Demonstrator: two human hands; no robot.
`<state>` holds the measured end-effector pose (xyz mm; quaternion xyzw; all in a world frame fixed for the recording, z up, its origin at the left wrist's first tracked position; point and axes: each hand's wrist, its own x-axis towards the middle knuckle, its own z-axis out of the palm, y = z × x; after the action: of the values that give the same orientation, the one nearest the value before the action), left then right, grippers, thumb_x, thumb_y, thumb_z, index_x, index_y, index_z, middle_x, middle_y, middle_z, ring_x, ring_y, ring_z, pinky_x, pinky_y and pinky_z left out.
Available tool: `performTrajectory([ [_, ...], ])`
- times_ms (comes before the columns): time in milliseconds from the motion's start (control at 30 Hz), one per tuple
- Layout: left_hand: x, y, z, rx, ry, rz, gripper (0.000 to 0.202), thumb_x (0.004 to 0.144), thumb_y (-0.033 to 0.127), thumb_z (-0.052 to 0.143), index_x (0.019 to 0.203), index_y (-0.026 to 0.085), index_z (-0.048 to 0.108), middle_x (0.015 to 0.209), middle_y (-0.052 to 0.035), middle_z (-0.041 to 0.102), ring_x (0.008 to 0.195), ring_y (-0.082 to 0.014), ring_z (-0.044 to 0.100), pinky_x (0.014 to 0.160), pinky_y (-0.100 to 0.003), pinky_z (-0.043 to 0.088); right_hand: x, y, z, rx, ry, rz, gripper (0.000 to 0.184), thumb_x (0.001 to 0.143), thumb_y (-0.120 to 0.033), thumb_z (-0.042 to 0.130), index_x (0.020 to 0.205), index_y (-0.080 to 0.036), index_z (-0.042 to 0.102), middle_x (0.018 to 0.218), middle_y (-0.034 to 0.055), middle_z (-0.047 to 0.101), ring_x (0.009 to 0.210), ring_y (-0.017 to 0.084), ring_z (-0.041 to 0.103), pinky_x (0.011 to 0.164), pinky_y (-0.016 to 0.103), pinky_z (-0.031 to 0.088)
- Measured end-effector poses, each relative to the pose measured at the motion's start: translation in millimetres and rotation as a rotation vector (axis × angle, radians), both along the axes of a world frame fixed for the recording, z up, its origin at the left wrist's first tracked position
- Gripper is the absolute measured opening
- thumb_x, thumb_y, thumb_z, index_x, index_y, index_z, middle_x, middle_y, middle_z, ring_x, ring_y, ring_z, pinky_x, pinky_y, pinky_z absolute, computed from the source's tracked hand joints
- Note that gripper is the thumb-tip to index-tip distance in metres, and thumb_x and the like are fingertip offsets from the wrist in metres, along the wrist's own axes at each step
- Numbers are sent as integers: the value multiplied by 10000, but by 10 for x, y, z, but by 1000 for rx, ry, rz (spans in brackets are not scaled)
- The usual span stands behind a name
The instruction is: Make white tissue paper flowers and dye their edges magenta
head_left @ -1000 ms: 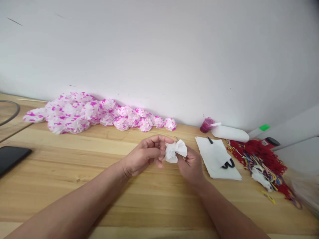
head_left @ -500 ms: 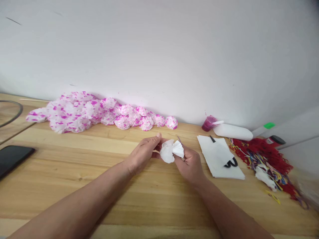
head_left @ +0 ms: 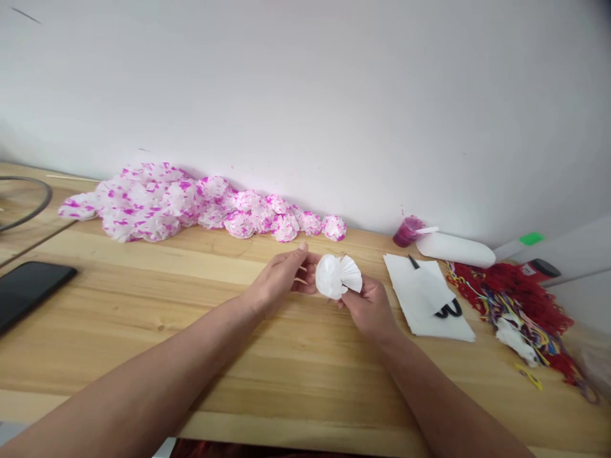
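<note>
A white paper flower [head_left: 329,277], one side spread round and the other still pleated like a fan, is pinched at its base by my right hand [head_left: 370,305]. The fingers of my left hand [head_left: 281,277] are apart just left of the flower, thumb pointing up. Whether its fingertips touch the paper's edge I cannot tell. Behind my hands, several finished-looking white flowers with magenta tips [head_left: 147,203] lie heaped along the wall, trailing to a single one [head_left: 334,228] at the right end.
To the right lie a stack of white paper sheets [head_left: 405,305] with black-handled scissors [head_left: 449,310] partly under a sheet, a cup of magenta liquid [head_left: 407,232], a white roll [head_left: 456,249] and tangled red and coloured yarn [head_left: 520,305]. A black phone [head_left: 35,292] rests at left.
The flower's pleated side has fanned wider and the round side faces me more. My left fingers have spread away from the paper. The view has tilted slightly down.
</note>
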<state>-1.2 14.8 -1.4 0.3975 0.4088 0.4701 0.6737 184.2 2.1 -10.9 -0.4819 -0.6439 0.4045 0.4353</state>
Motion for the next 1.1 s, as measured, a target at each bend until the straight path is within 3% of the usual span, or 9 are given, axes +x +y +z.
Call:
performTrajectory([
  [100, 28, -28, -37, 45, 57, -101, 625, 850, 707, 544, 908, 123, 758, 765, -88, 690, 695, -171, 629, 624, -269, 498, -11, -14, 2, -177, 60, 71, 134, 712, -260, 647, 606, -183, 619, 530, -7, 605, 510, 122, 514, 515, 246, 414],
  [200, 17, -44, -12, 80, 81, -160, 685, 846, 750, 503, 904, 122, 770, 719, -99, 703, 656, -179, 635, 590, -269, 477, -11, -15, -19, -235, 72, 83, 156, 720, -270, 670, 606, -178, 615, 524, -17, 581, 498, 105, 481, 500, 237, 378],
  [333, -23, -64, 99, 165, -76, -202, 675, 879, 724, 478, 819, 121, 773, 602, -63, 625, 551, -141, 574, 540, -256, 457, 3, 13, -71, -316, 142, 61, 103, 680, -251, 718, 668, -171, 654, 542, -17, 603, 493, 100, 486, 485, 232, 377],
  [533, -32, -38, 132, 185, -202, 129, 444, 888, 561, 600, 801, 146, 734, 657, -4, 557, 494, -80, 485, 448, -212, 357, -4, 49, -83, -393, 375, -3, 177, 595, -238, 787, 717, -184, 670, 565, -28, 626, 490, 99, 510, 470, 227, 398],
  [667, -18, -15, 96, 160, -86, 178, 277, 835, 414, 699, 850, 137, 710, 694, 10, 552, 563, -76, 501, 513, -199, 403, -24, 57, -57, -427, 453, -17, 197, 580, -262, 810, 692, -181, 670, 589, -17, 635, 493, 95, 504, 466, 226, 388],
  [833, -14, -43, 103, 172, 93, 94, 233, 773, 308, 714, 935, 152, 654, 801, 1, 609, 636, -102, 561, 630, -258, 495, 24, 74, -97, -334, 341, -19, 139, 650, -268, 765, 660, -176, 662, 572, -13, 615, 515, 106, 505, 493, 238, 395],
  [1000, -11, -64, 81, 308, 392, 48, 310, 721, 193, 672, 1026, 166, 629, 854, -8, 624, 737, -147, 600, 682, -287, 498, 63, 39, -77, -118, 44, -96, 158, 724, -266, 697, 618, -177, 622, 561, -24, 582, 543, 112, 482, 538, 247, 385],
  [1100, -4, -72, 62, 359, 464, 55, 257, 735, 173, 632, 992, 170, 633, 833, -5, 633, 716, -138, 586, 677, -273, 479, 36, 4, -15, -6, -27, -109, 150, 739, -271, 669, 630, -180, 621, 589, -23, 586, 577, 122, 486, 563, 251, 393],
])
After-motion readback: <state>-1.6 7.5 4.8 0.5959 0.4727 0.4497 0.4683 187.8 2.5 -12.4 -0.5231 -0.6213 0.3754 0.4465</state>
